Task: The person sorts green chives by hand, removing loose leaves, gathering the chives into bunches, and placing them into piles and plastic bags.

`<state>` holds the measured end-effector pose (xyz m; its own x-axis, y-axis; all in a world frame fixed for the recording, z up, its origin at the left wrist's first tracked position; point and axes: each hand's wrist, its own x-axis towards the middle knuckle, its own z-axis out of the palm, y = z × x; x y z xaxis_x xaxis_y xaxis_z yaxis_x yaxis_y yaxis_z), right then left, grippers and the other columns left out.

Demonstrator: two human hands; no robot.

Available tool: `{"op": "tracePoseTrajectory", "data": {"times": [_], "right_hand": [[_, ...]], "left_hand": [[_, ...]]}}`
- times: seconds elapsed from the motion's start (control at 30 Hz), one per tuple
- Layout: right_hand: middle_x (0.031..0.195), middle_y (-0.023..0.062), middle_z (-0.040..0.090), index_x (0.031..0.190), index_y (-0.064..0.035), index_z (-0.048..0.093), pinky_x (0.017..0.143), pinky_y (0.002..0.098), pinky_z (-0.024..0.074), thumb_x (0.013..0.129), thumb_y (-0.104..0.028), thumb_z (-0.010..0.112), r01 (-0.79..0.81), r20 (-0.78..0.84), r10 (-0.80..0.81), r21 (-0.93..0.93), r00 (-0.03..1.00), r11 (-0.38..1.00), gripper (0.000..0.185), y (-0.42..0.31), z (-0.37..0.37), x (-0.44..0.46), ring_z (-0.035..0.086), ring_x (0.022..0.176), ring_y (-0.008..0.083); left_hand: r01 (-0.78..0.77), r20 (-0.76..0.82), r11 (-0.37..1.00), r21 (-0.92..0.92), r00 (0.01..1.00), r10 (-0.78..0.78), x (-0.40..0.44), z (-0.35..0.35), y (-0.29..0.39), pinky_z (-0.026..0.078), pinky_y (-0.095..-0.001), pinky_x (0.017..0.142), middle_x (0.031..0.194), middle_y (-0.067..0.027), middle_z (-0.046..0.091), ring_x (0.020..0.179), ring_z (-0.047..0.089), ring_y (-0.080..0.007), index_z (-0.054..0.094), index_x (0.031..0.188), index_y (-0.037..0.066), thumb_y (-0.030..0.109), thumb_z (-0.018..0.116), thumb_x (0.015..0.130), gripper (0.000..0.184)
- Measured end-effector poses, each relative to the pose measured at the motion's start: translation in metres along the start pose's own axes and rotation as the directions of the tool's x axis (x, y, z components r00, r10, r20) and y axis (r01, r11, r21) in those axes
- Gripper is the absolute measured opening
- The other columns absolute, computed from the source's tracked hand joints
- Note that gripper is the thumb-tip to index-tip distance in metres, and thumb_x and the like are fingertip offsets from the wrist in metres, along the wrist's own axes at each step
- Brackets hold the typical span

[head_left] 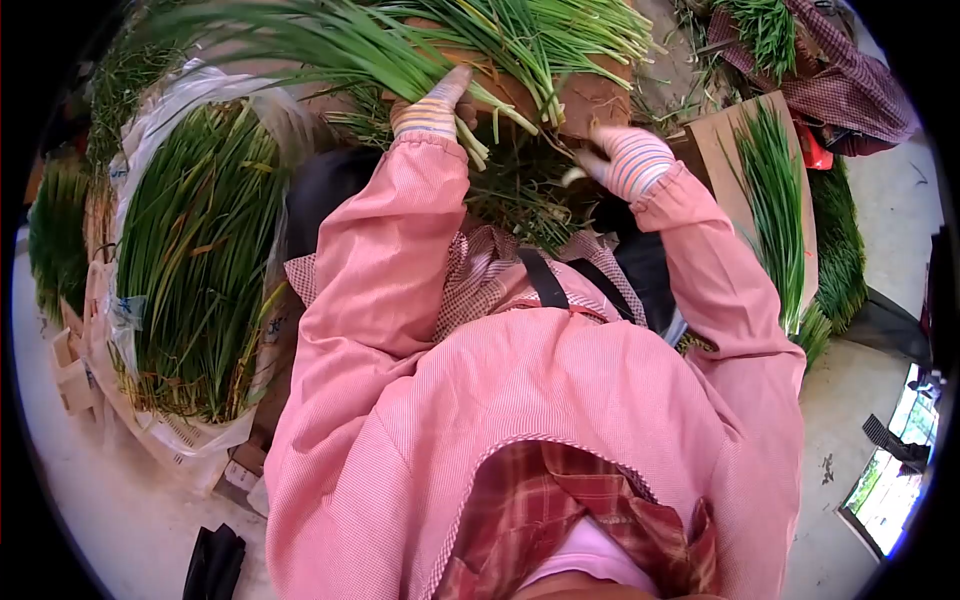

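My left hand point(430, 115), in a striped glove, is closed around a bunch of garlic chives point(345, 50). Their long green leaves fan out to the upper left, and the pale cut ends point down and right past my thumb. My right hand point(632, 160), in a matching glove, is at the right of those pale ends, apart from the bunch. Motion smears its fingers, and a thin brownish strand shows beside them. More chives point(540, 45) lie on a brown board point(592, 100) in front of me, white stems toward the right.
On the left stands a plastic-lined bag point(205, 435) packed with upright chives. A cardboard sheet point(715, 150) with a chive bundle point(775, 210) is on the right. Loose trimmings point(525, 205) lie below the board. Checked cloth point(850, 95) hangs at the upper right.
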<state>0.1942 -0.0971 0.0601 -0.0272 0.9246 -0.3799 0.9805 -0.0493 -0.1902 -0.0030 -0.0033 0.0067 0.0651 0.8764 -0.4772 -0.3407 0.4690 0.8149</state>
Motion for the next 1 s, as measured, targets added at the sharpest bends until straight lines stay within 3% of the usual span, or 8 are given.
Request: {"op": "tracePoseTrajectory", "data": {"times": [0.1,0.37,0.57,0.63,0.67,0.73,0.87,1.0], "right_hand": [[0.087,0.0152,0.056,0.101,-0.0101,0.053,0.065,0.0367,0.0467,0.069,-0.013,0.063,0.300,-0.431,-0.243,0.069,0.869,0.951,0.034,-0.025,-0.002,0.005,0.056,0.078,0.0343],[0.082,0.0107,0.056,0.090,-0.0120,0.056,0.061,0.0381,0.0463,0.066,-0.012,0.063,0.451,-0.430,-0.430,-0.056,0.794,0.891,0.024,-0.036,0.026,0.039,0.056,0.074,0.0320],[0.077,0.0104,0.053,0.088,-0.0103,0.054,0.060,0.0395,0.0463,0.072,-0.022,0.058,0.342,-0.077,-0.349,-0.090,0.934,0.935,0.020,-0.028,0.037,0.002,0.056,0.071,0.0308],[0.083,0.0131,0.058,0.101,-0.0126,0.053,0.064,0.0386,0.0478,0.071,-0.015,0.057,0.225,0.400,-0.134,-0.190,0.906,0.956,0.030,-0.008,0.064,-0.006,0.058,0.077,0.0320],[0.085,0.0136,0.060,0.108,-0.0145,0.051,0.064,0.0383,0.0483,0.071,-0.013,0.055,0.266,0.265,-0.220,-0.149,0.939,0.952,0.037,0.019,0.088,-0.025,0.058,0.078,0.0319],[0.075,0.0169,0.059,0.102,-0.0083,0.053,0.060,0.0413,0.0452,0.073,-0.017,0.052,0.102,0.532,0.003,-0.168,0.847,0.980,0.030,0.024,0.064,-0.038,0.058,0.071,0.0334],[0.072,0.0181,0.056,0.078,-0.0055,0.055,0.062,0.0427,0.0452,0.075,-0.027,0.054,0.059,-0.040,-0.060,-0.033,0.997,0.998,0.022,0.019,0.026,-0.031,0.055,0.068,0.0357],[0.082,0.0144,0.058,0.087,-0.0048,0.054,0.069,0.0382,0.0458,0.070,-0.034,0.061,0.045,-0.430,0.045,0.197,0.901,0.979,0.035,0.009,0.010,0.005,0.056,0.077,0.0318]], "left_hand": [[0.109,-0.008,0.992,0.063,0.994,-0.109,-0.004,0.015,-0.004,0.041,-0.0281,0.037,0.058,-0.0059,0.055,0.041,0.047,-0.0148,0.059,0.075,0.003,0.017,0.073,0.067,0.021],[0.119,0.013,0.992,-0.049,0.993,-0.118,-0.010,0.011,-0.017,0.037,-0.0270,0.037,0.059,-0.0044,0.054,0.041,0.045,-0.0149,0.058,0.081,0.007,0.021,0.072,0.067,0.024],[-0.175,-0.091,0.978,-0.117,0.982,0.165,-0.006,0.007,0.000,0.037,-0.0267,0.035,0.056,-0.0054,0.054,0.038,0.045,-0.0149,0.057,0.076,0.006,0.016,0.072,0.068,0.020],[-0.255,-0.192,0.933,-0.254,0.959,0.210,-0.001,0.004,0.017,0.037,-0.0258,0.035,0.057,-0.0050,0.054,0.039,0.046,-0.0137,0.057,0.077,0.005,0.015,0.071,0.068,0.020],[-0.420,-0.244,0.890,-0.177,0.895,0.374,0.034,-0.015,0.003,0.037,-0.0248,0.035,0.061,-0.0041,0.055,0.042,0.046,-0.0120,0.057,0.080,0.004,0.015,0.071,0.068,0.022],[-0.466,-0.156,0.857,-0.219,0.884,0.441,0.006,-0.008,0.021,0.045,-0.0275,0.055,0.082,-0.0050,0.057,0.065,0.053,-0.0138,0.057,0.089,0.003,0.013,0.069,0.071,0.024],[-0.519,0.038,0.850,-0.095,0.851,0.524,0.039,-0.026,-0.003,0.046,-0.0276,0.073,0.103,-0.0051,0.054,0.088,0.052,-0.0140,0.054,0.104,0.002,0.009,0.069,0.070,0.038],[-0.189,0.416,0.937,-0.294,0.857,0.304,0.052,-0.026,-0.029,0.049,-0.0301,0.066,0.090,-0.0092,0.057,0.076,0.057,-0.0179,0.054,0.097,0.002,0.007,0.063,0.074,0.025]]}}
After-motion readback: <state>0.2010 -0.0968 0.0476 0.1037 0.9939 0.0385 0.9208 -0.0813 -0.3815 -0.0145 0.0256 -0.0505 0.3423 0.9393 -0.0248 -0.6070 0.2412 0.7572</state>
